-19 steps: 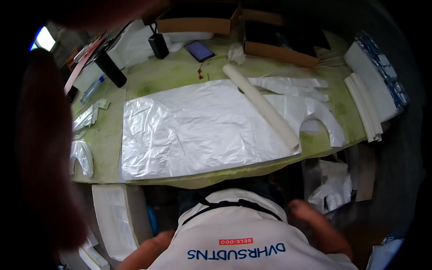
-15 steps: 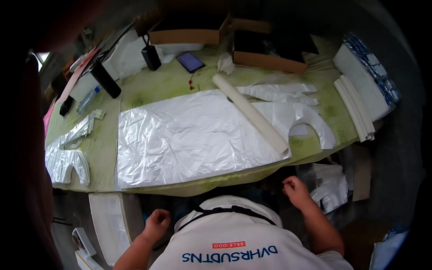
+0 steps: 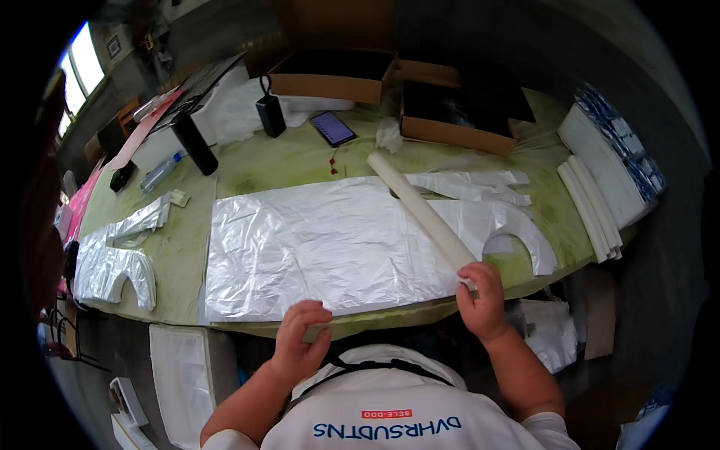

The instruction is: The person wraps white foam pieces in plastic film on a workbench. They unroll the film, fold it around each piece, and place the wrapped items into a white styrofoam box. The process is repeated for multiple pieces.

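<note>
A wide, crinkled white plastic sheet [image 3: 315,247] lies flat along the front of the table, with strap-like, curved cut-outs at its right end. Slanting across its right part is a long off-white tube [image 3: 424,210]. My right hand [image 3: 484,300] is closed round the tube's near end, thumb and fingers on the rim. By the sheet's front edge, my left hand [image 3: 300,341] hovers with fingers loosely bent and apart from the thumb, holding nothing. A second, folded plastic piece [image 3: 112,262] with similar cut-outs lies at the left.
Further back stand a black cylinder [image 3: 195,144], a plastic bottle [image 3: 160,174], a black power bank [image 3: 271,114], a phone [image 3: 333,129] and open cardboard boxes [image 3: 457,135]. More tubes [image 3: 589,208] lie at the right beside a white box [image 3: 604,169] of blue packets. A pale bin [image 3: 180,382] stands below the table edge.
Both hands have risen forward from beside my body to the table's front edge. My right hand has taken hold of the tube's near end. The view has tilted a little.
</note>
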### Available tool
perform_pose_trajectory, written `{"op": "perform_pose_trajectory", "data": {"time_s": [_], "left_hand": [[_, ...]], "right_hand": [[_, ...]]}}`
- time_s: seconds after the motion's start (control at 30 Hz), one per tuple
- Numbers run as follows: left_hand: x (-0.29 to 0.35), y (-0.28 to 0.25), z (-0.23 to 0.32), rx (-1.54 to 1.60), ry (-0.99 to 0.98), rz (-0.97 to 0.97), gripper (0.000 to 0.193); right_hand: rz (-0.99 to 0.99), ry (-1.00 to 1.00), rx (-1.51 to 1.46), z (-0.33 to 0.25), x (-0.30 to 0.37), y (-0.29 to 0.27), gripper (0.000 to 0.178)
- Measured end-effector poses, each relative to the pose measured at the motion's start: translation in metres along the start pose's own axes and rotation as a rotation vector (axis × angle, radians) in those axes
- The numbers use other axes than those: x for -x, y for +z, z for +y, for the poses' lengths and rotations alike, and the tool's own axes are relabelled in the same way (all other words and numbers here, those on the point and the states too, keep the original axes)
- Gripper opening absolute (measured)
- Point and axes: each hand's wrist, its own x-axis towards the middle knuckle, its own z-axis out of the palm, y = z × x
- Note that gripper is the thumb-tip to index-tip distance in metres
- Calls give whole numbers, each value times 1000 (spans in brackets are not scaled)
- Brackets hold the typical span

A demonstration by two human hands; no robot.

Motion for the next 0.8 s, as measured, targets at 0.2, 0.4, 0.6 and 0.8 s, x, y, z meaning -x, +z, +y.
{"op": "perform_pose_trajectory", "data": {"time_s": [0.2,0.4,0.6,0.8], "left_hand": [[-35,-15,-41,-391,44,13,24],[-26,-9,-68,-508,-85,6,19],[-25,-4,-67,-518,-75,59,18],[-22,-20,-69,-454,-108,38,22]], "right_hand": [[-21,0,310,25,-29,22,38],[-100,140,362,55,-24,34,49],[81,115,290,66,-9,39,48],[169,504,-219,28,7,14,46]]}}
